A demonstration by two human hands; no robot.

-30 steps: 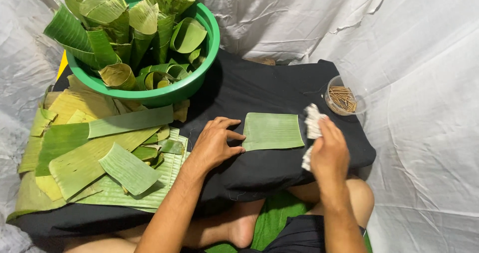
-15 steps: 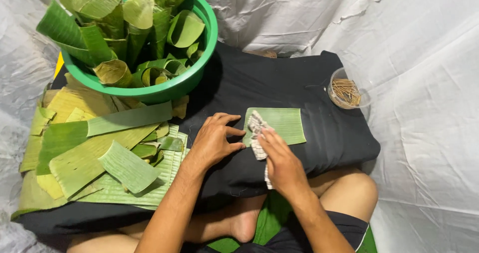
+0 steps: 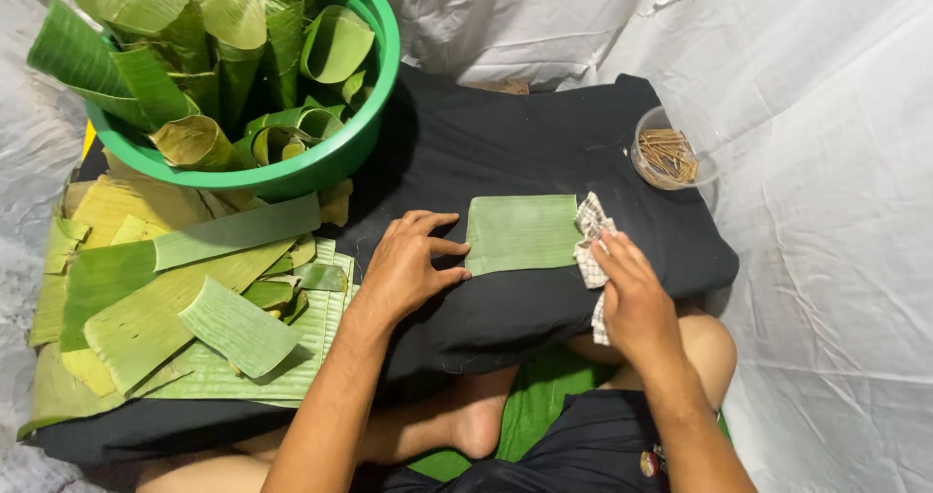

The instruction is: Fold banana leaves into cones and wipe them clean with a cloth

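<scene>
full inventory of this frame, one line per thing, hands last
cut leaf piece: one, pale green, flat on the black cloth between the hands
checked rag: one, white-grey, at the leaf's right edge
black cloth: one, spread over the lap and work surface
green basin: one, top left, full of rolled leaves
rolled leaves: many, green
leaf strips: a pile, green to yellow, left
clear cup of sticks: one, right
white sheet: backdrop
left hand: pressing the leaf's left edge
right hand: holding the rag
</scene>
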